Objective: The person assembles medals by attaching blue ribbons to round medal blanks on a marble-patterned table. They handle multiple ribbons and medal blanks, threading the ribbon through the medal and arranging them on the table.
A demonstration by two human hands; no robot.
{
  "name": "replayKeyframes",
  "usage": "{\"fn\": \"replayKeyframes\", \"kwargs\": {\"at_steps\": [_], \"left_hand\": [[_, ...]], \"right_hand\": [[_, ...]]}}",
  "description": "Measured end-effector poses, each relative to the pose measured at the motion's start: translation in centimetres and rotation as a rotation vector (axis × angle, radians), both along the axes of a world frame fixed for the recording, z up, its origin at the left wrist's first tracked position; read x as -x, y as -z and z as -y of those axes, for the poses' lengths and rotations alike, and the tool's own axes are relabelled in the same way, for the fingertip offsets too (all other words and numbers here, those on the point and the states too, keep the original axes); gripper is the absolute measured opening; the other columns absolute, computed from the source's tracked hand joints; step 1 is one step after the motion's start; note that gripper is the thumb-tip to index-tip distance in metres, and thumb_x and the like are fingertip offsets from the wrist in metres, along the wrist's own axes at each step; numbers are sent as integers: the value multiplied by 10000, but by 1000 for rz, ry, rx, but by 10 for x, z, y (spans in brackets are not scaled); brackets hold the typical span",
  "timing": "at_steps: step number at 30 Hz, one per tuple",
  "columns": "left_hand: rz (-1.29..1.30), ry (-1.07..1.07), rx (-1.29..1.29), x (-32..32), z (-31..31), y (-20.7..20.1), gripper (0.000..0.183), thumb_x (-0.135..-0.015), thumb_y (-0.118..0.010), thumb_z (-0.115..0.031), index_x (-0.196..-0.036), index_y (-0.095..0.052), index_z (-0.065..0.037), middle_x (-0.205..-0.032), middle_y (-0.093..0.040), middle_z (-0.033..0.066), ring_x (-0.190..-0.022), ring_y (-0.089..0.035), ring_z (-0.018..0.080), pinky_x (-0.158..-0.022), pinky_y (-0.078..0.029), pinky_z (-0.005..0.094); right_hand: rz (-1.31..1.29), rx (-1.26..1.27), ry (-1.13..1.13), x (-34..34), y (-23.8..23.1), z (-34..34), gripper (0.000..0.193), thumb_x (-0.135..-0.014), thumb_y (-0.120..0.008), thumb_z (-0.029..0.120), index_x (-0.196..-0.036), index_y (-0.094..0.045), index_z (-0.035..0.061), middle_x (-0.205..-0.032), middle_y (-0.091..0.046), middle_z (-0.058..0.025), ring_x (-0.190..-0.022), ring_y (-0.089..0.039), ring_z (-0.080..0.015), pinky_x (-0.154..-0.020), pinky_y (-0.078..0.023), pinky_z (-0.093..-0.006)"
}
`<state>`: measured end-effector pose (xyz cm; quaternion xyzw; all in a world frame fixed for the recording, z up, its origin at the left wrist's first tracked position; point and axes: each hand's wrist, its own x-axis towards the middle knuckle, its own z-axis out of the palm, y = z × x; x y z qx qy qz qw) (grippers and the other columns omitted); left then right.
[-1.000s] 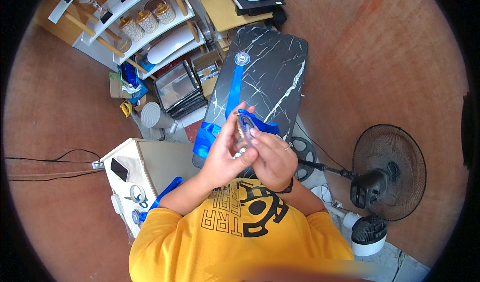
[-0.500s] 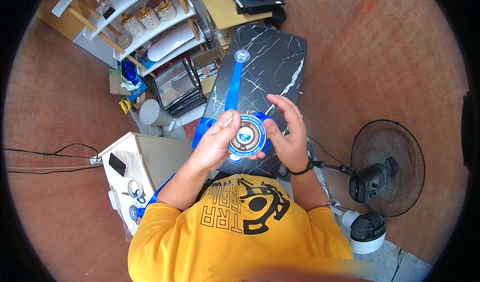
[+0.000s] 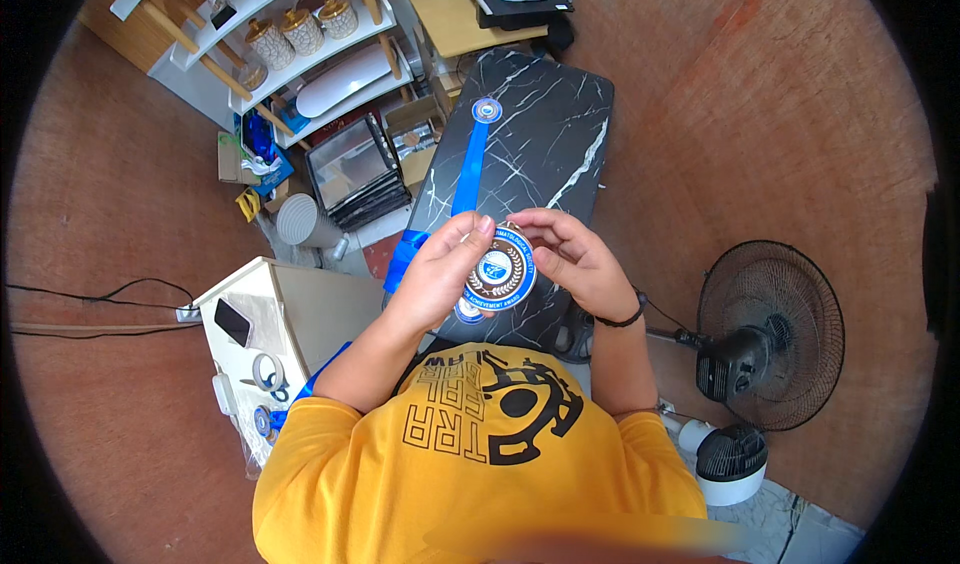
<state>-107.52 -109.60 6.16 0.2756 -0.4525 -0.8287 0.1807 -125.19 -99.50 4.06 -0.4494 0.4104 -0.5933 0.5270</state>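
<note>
My left hand (image 3: 440, 269) grips a round medal (image 3: 508, 268) by its left side, thumb on the face. The medal has a blue rim, a brown ring with a pale wreath, and a blue-and-white centre. My right hand (image 3: 585, 264) is closed at the medal's upper right edge, its fingers curled by the top loop; the ribbon there is hidden. Below the left hand, part of another medal (image 3: 467, 312) shows. On the black marbled table (image 3: 560, 114) lies a further medal (image 3: 486, 111) with a blue ribbon (image 3: 468, 169). Bunched blue ribbon (image 3: 403, 257) hangs at the table's left edge.
A white cabinet (image 3: 320, 299) on the left bears a phone (image 3: 232, 322), a tape roll (image 3: 267, 370), scissors (image 3: 277, 391) and a medal (image 3: 263, 421). Fans (image 3: 765, 339) stand at right. Shelves (image 3: 290, 69) and stacked black frames (image 3: 355, 174) are at far left.
My right hand has closed in from spread fingers to curled fingers at the medal's top. The medal has turned slightly in my left hand, and the blue ribbon behind it no longer shows.
</note>
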Motion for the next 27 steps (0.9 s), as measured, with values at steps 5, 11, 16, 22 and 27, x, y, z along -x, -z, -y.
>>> {"fn": "replayKeyframes", "kwargs": {"at_steps": [5, 11, 16, 22, 27], "left_hand": [[31, 26, 72, -1, 1, -2, 273, -1039, -483, -357, -996, -541, -94, -744, -630, 31, -509, -610, 85, -395, -477, 210], [0, 107, 55, 1, 5, -6, 264, -1042, -489, -326, -979, -570, -82, -747, -637, 12, -537, -605, 62, -437, -482, 202], [-131, 230, -102, 4, 10, -2, 238, -1032, -525, -269, -948, -611, -64, -831, -670, 2, -708, -625, 41, -614, -500, 201], [-199, 119, -156, 11, -1, 2, 219, -1025, -542, -276, -971, -611, -75, -883, -656, -4, -776, -608, 38, -692, -495, 213], [-147, -266, 51, 34, -7, 16, 233, -1034, -525, -320, -969, -576, -101, -837, -547, -53, -784, -502, 15, -701, -410, 192]], "right_hand": [[216, -60, -83, 7, -2, -1, 439, -973, -617, 177, -1338, -457, -6, -1254, -574, -107, -1161, -564, -162, -969, -476, -292], [219, -48, -5, 20, -4, 3, 373, -961, -629, 143, -1275, -464, 28, -1031, -617, -52, -912, -628, -102, -786, -496, -218], [213, -39, 113, 49, -4, 9, 328, -941, -646, 101, -1234, -511, 45, -851, -606, 3, -697, -546, -41, -632, -421, -180], [-15, -84, 205, 35, 29, 25, 250, -925, -660, 72, -1158, -571, 64, -910, -610, 13, -810, -556, -31, -705, -436, -185], [9, 115, 553, 17, 25, 8, 248, -952, -648, 155, -1146, -584, 16, -1045, -618, -38, -903, -543, -59, -756, -441, -206]]}}
